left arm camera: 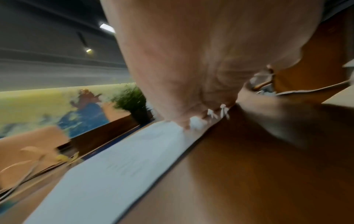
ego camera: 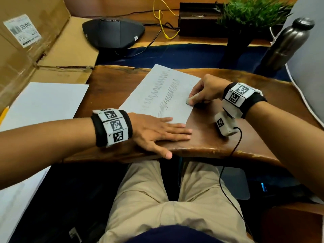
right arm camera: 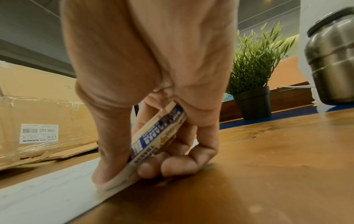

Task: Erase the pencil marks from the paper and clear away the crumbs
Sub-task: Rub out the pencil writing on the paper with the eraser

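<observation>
A: Nearest, low centre of the head view: left hand (ego camera: 157, 132) flat, fingers straight and together, pressing the near corner of the paper (ego camera: 157, 92) onto the wooden desk (ego camera: 210, 137); thumb over the desk's front edge. Gripping nothing.

B: And right of centre?

A: Right hand (ego camera: 205, 90) curled round one eraser (right arm camera: 153, 139) in a blue-and-white sleeve, pinched between thumb and fingers, bare tip down on the paper right at its right-hand edge.

B: Count of marks?

A: Two zigzag pencil rows (ego camera: 161, 90), side by side along the sheet toward upper centre; smudged at the near end. A few dark crumbs (ego camera: 177, 100) dotted just left of the eraser tip; too small to count.

B: Sheets?

A: One under the hands, angled. One more white sheet (ego camera: 43, 102) at middle left, well apart. More white at lower left, unclear how many.

B: Edges, room?

A: Bare wood right of the paper, between its edge and the desk's rim. Bare wood also left of it, up to the cardboard box (ego camera: 35, 41) at upper left.

B: Farther back?

A: Top of frame: one black conference phone (ego camera: 114, 32), one yellow cable (ego camera: 164, 18), one dark box (ego camera: 198, 20), one potted plant (ego camera: 245, 20), one steel bottle (ego camera: 287, 42) at upper right.
</observation>
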Action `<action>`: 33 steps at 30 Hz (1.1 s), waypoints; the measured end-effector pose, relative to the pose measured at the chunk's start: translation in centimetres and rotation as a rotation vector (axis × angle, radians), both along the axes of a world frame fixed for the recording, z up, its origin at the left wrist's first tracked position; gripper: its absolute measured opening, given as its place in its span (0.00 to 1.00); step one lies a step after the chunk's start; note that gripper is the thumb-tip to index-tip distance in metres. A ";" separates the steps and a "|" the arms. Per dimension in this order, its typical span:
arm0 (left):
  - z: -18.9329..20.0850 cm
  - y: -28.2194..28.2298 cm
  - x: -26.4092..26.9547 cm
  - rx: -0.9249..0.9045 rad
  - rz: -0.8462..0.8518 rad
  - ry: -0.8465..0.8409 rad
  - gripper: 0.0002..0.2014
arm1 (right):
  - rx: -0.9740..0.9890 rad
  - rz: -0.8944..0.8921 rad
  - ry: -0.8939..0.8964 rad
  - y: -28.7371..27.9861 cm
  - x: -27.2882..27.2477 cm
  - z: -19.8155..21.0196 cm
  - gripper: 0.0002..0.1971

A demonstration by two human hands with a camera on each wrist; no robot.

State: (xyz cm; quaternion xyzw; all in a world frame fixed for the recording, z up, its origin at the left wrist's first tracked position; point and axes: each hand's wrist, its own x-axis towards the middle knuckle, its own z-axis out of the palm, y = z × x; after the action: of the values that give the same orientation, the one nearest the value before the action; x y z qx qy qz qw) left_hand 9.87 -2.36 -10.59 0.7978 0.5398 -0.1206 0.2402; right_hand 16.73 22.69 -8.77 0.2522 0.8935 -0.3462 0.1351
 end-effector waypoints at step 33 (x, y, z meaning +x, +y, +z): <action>0.9 15.6 -5.4 -0.087 0.703 0.255 0.61 | 0.168 -0.119 0.083 2.6 -0.9 0.3 0.09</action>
State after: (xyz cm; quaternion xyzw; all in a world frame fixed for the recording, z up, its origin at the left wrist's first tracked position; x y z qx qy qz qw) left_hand 4.42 13.24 -9.73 0.5316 0.8005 -0.1518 0.2314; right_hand 15.86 25.32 -8.49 0.3008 0.9076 -0.2876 0.0553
